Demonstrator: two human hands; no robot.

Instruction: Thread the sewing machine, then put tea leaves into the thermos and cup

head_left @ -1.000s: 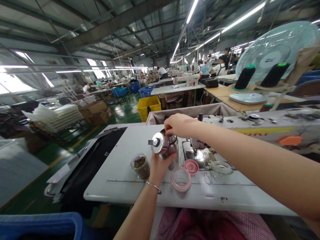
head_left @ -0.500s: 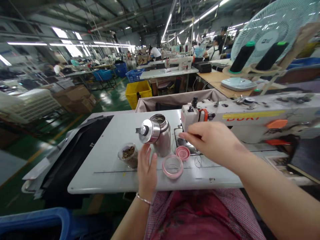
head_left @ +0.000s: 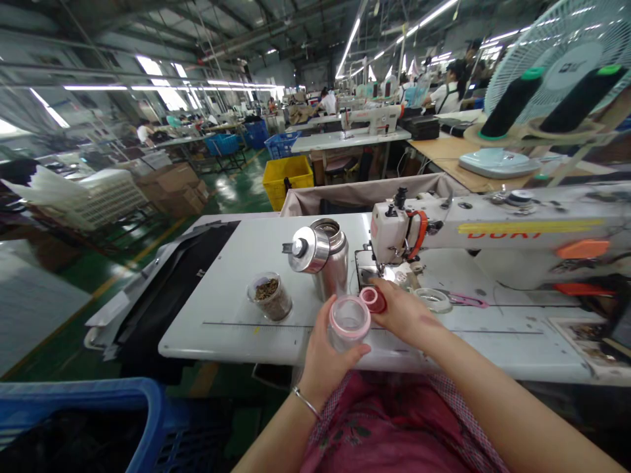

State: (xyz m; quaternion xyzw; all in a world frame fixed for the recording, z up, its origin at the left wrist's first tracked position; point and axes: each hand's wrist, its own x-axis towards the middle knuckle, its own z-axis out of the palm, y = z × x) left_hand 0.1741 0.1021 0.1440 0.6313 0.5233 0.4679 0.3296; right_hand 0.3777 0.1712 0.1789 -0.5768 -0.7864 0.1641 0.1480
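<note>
My left hand point(head_left: 321, 358) is curled around a clear jar point(head_left: 349, 319) with a pink rim, its thumb along the near side. In my right hand point(head_left: 403, 315) is a small pink lid point(head_left: 371, 299), gripped just to the right of the jar. Behind them stands a steel thermos point(head_left: 331, 272) with an open mouth, its cap point(head_left: 309, 249) tipped to the left side. Farther left, a clear plastic cup point(head_left: 275, 303) holds dried brown leaf-like bits.
A white sewing machine point(head_left: 513, 220) spans the right of the white table point(head_left: 217, 299). Beside its needle area lie a roll of tape point(head_left: 432, 299) and pink thread snips point(head_left: 466, 300). Dark fabric pieces point(head_left: 182, 289) hang over the left edge. A blue basket point(head_left: 155, 420) stands below.
My left hand has moved right and closed around the jar. My right hand has come down from near the machine head and taken hold of the pink lid. The view has shifted slightly left.
</note>
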